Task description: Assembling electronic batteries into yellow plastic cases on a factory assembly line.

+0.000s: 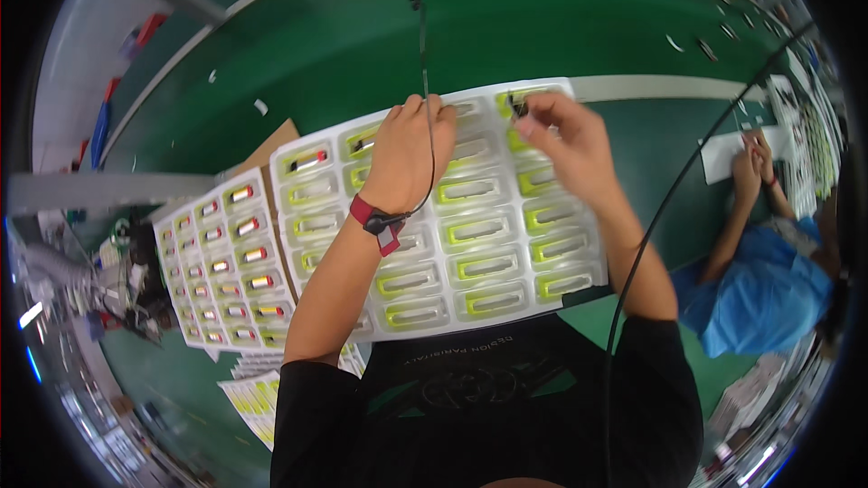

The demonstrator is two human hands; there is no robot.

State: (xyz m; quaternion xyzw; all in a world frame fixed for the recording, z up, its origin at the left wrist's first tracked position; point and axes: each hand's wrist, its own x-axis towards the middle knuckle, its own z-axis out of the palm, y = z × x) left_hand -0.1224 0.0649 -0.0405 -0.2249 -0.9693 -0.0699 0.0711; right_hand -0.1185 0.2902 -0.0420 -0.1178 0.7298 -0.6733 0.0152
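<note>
A large white tray [419, 254] with rows of oblong pockets, yellow-green inside, lies before me. My right hand [571, 143] is over its far right corner, thumb and fingers pinching a small dark part [518, 107] above a pocket. My left hand [409, 155] rests over the far middle of the tray, its back upward and fingers curled in; whatever they hold is hidden. A red wrist strap [375, 220] with a black cord sits on my left wrist. At the tray's far left, one pocket contains a small red, white and black piece [308, 161].
To the left lies a second tray [220, 248] filled with red, white and black pieces. Beyond stretches a green conveyor belt [334, 45] with scraps on it. A co-worker in blue [758, 280] works at the right. A dark cable [674, 190] crosses my right arm's side.
</note>
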